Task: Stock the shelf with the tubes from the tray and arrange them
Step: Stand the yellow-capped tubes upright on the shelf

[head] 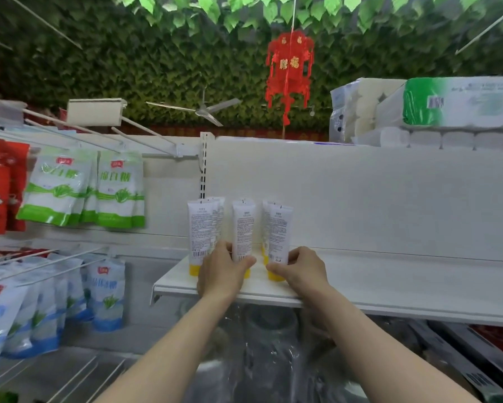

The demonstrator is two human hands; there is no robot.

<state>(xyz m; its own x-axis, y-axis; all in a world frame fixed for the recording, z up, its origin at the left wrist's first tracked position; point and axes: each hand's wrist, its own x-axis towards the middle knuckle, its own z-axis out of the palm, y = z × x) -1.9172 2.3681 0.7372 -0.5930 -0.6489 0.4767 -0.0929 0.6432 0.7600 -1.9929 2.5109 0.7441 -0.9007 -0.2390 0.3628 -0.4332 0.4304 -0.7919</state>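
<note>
The white tubes [199,228] stand cap-down in three short files at the left end of the shelf [389,283]. The left hand [222,270] has its grip closed round the middle front tube [243,225]. The right hand [299,270] likewise grips the right front tube [279,231]. Both hold low, likely to square the row without tipping.

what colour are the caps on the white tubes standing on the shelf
Yellow caps, under the white plastic tubes; head view.

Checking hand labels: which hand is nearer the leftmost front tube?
Left. The left hand holds the middle tube just beside the leftmost tube; the right hand holds the rightmost tube, farther off.
</note>
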